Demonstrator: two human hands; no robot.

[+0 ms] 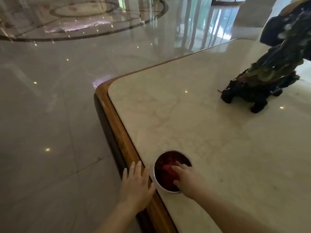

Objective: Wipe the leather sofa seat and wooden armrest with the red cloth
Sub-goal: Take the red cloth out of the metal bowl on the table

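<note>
The red cloth [168,170] lies bunched inside a round white bowl [155,179] that stands near the front left edge of a marble table. My right hand [186,179] reaches into the bowl, its fingers on the cloth and partly hidden inside. My left hand [136,182] rests flat with fingers spread on the table's wooden rim, just left of the bowl and touching its side. No sofa or armrest is in view.
The marble table top [210,132] has a wooden edge [116,125] with a rounded corner. A dark sculpted ornament [269,71] stands at the table's far right. Glossy stone floor [50,106] spreads to the left and beyond.
</note>
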